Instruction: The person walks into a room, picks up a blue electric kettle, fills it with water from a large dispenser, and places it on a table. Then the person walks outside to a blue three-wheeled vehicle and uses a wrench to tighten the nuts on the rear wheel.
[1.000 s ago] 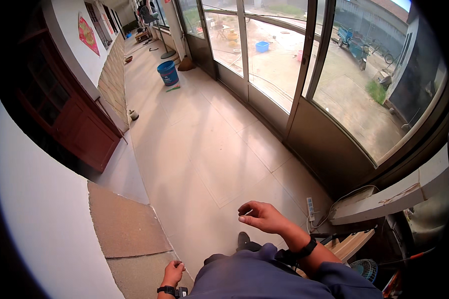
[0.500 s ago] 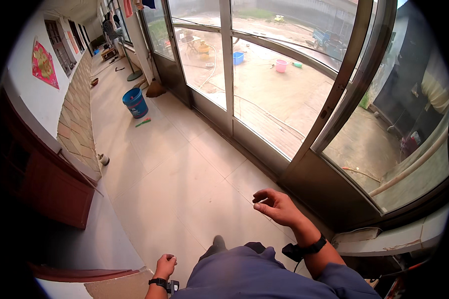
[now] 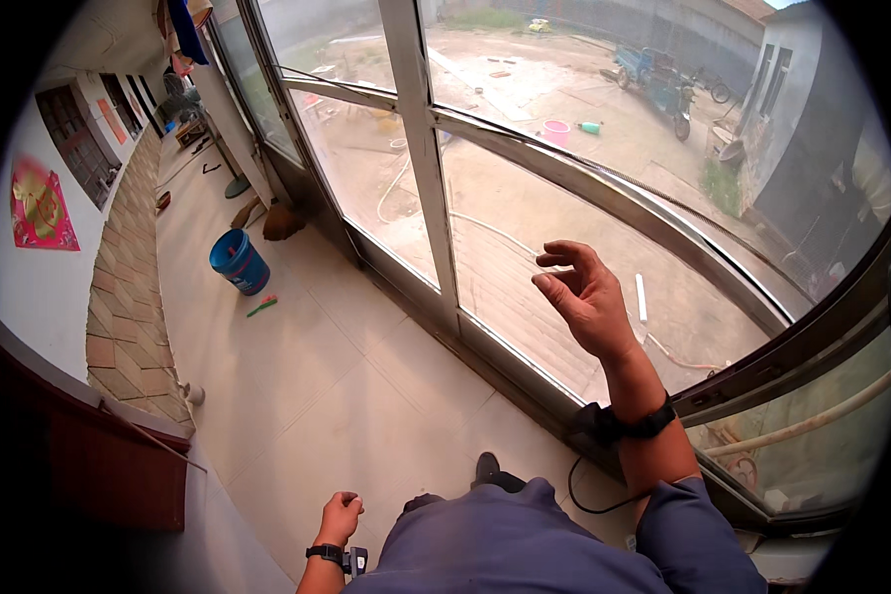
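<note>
My right hand [image 3: 589, 302] is raised in front of the glazed metal door [image 3: 450, 218]. Its thumb and bent fingers stand apart, and nothing shows between them. A black strap [image 3: 639, 421] with a device goes round that wrist, and a dark cable [image 3: 579, 495] loops from it. Low at my left side, my left hand [image 3: 340, 518] hangs over the tiled floor with its fingers curled in; no object shows in it. Another strap with a small device [image 3: 354, 561] is on this wrist.
Farther along the corridor stand a blue bucket [image 3: 240, 262], a green brush [image 3: 262, 306] and a broom [image 3: 282, 222]. A dark red door [image 3: 119, 475] is on the left, near a white cup-like thing [image 3: 194, 394]. Outside are a blue three-wheeled cart [image 3: 653, 79] and a pink basin [image 3: 555, 129].
My right hand has risen and moved slightly right, over the glass. The view has swung, so the bucket sits lower and farther left. My left hand stays low with curled fingers.
</note>
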Available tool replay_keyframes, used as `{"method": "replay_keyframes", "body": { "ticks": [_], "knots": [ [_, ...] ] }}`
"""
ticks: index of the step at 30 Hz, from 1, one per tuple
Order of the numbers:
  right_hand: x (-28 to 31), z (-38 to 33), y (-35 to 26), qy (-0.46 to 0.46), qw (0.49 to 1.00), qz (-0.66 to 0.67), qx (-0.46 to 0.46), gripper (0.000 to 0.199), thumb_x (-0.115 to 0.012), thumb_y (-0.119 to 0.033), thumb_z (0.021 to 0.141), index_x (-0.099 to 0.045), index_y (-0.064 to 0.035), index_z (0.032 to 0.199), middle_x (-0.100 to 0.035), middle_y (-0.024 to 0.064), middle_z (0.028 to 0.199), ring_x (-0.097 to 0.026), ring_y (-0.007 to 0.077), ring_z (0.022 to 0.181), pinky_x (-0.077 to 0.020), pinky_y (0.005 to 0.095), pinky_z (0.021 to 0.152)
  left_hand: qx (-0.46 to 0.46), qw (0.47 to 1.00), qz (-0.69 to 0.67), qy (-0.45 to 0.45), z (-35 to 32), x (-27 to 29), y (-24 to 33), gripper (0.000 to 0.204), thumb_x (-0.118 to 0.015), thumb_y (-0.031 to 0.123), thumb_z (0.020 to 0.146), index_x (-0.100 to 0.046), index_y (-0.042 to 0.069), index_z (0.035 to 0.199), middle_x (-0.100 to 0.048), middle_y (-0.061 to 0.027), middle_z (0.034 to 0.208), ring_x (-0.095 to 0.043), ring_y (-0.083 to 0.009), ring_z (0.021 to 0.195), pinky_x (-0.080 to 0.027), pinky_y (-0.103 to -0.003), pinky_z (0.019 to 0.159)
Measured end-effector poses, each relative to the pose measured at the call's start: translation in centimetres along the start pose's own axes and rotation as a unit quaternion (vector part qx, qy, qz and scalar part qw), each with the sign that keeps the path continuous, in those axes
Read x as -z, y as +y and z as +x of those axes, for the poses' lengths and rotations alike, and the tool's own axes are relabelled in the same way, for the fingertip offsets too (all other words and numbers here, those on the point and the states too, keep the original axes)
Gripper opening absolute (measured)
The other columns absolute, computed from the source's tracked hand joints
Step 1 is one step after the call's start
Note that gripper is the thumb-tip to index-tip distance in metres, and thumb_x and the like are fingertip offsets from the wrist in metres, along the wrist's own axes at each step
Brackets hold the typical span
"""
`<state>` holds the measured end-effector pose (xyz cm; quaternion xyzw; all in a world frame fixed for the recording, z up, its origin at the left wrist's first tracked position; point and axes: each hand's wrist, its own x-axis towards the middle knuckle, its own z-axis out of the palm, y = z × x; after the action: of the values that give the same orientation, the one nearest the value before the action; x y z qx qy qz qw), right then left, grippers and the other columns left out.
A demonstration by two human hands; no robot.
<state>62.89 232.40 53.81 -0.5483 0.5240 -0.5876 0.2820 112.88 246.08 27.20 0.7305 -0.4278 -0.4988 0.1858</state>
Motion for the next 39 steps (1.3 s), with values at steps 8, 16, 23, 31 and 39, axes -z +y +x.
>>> {"method": "replay_keyframes", "body": {
  "ticks": [8, 16, 23, 31, 39],
  "knots": [
    [1.1, 14.2, 4.0, 0.119, 0.967, -0.150, 0.170, 0.033, -0.076, -0.010, 0.083, -0.063, 0.0002, 0.111, -0.070, 0.0131, 0.103, -0.069, 0.0243, 0.098, -0.0544, 0.0338, 0.086, 0.058, 0.996, 0.017, -0.060, 12.8, -4.3, 12.4, 0.032, -0.063, 0.017, 0.091, -0.061, -0.007, 0.113, -0.070, -0.0139, 0.098, -0.070, -0.0201, 0.085, -0.054, -0.031, 0.076],
    [5.9, 18.3, 7.2, 0.176, 0.961, -0.185, 0.106, 0.027, -0.066, -0.001, 0.091, -0.060, 0.0020, 0.117, -0.066, 0.0144, 0.114, -0.067, 0.0237, 0.105, -0.0525, 0.0366, 0.096, -0.073, 0.976, 0.123, -0.166, 32.1, -9.5, 28.5, 0.035, -0.064, 0.023, 0.091, -0.063, -0.005, 0.111, -0.070, -0.0156, 0.100, -0.069, -0.0218, 0.089, -0.054, -0.033, 0.081],
    [12.5, 24.5, 11.6, 0.345, 0.930, -0.100, 0.074, 0.023, -0.060, -0.002, 0.096, -0.058, 0.0023, 0.118, -0.067, 0.0112, 0.109, -0.066, 0.0186, 0.102, -0.0518, 0.0347, 0.097, -0.231, 0.889, 0.271, -0.288, 39.1, -18.9, 42.8, 0.042, -0.064, 0.032, 0.091, -0.064, -0.002, 0.117, -0.070, -0.0196, 0.111, -0.068, -0.0307, 0.102, -0.053, -0.038, 0.090],
    [23.4, 29.0, 16.4, 0.483, 0.852, -0.170, 0.114, 0.028, -0.050, -0.015, 0.103, -0.054, 0.0014, 0.125, -0.064, 0.0131, 0.118, -0.066, 0.0236, 0.106, -0.0499, 0.0355, 0.098, -0.258, 0.856, 0.288, -0.343, 45.8, -33.2, 52.8, 0.041, -0.066, 0.031, 0.092, -0.063, -0.002, 0.117, -0.070, -0.0184, 0.110, -0.068, -0.0296, 0.103, -0.053, -0.037, 0.089],
    [31.6, 36.9, 26.4, 0.370, 0.914, -0.162, -0.028, 0.033, -0.058, -0.016, 0.099, -0.054, -0.0007, 0.127, -0.063, 0.0113, 0.116, -0.065, 0.0222, 0.106, -0.0519, 0.0338, 0.091, -0.253, 0.875, 0.266, -0.317, 50.9, -44.3, 61.6, 0.042, -0.064, 0.031, 0.091, -0.063, -0.002, 0.117, -0.069, -0.0203, 0.113, -0.068, -0.0314, 0.104, -0.052, -0.038, 0.091]
  ]
}}
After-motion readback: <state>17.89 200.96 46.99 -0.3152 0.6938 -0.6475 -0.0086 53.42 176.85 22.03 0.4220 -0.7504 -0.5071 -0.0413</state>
